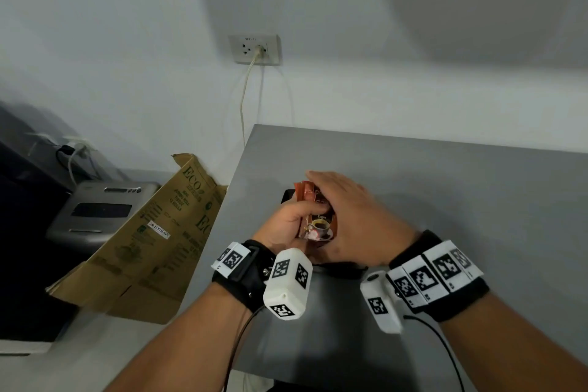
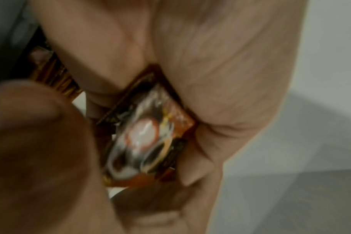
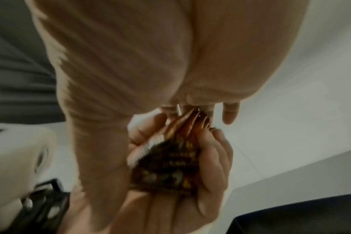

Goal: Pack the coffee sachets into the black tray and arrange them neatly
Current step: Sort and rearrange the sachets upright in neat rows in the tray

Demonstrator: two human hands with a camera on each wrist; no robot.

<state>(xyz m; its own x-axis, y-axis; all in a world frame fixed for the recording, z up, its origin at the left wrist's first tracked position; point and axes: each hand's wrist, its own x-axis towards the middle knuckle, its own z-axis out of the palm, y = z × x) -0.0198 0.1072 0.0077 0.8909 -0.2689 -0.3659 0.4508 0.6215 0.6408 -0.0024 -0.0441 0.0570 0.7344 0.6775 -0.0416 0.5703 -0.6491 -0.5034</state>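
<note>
Sachets: a small bunch of brown-orange coffee sachets (image 1: 315,216), held together above the grey desk (image 1: 445,194).
Long axis: runs away from the person and slightly left; the end printed with a coffee cup points back toward the wrists, the crimped ends point toward the wall.
Left hand: the left hand (image 1: 291,224) curls round the bunch from the left, its thumb lying across the top sachet; in the right wrist view its fingers (image 3: 214,159) cup the pack from below.
Right hand: the right hand (image 1: 356,216) lies over the bunch from the right, fingers fairly straight and pressed against its far end and side; whether the thumb pinches underneath I cannot tell.
Sachets and hands: sandwiched between the two hands, touching both; only the cup print and one far corner show.
Tray: the black tray (image 1: 288,196) sits on the desk under the hands, mostly hidden; a dark corner shows at the left, just beside the far corner of the sachets.
Elsewhere: a cardboard sheet (image 1: 152,242) leans off the desk's left edge; a wall socket (image 1: 254,49) with a cable is above.
</note>
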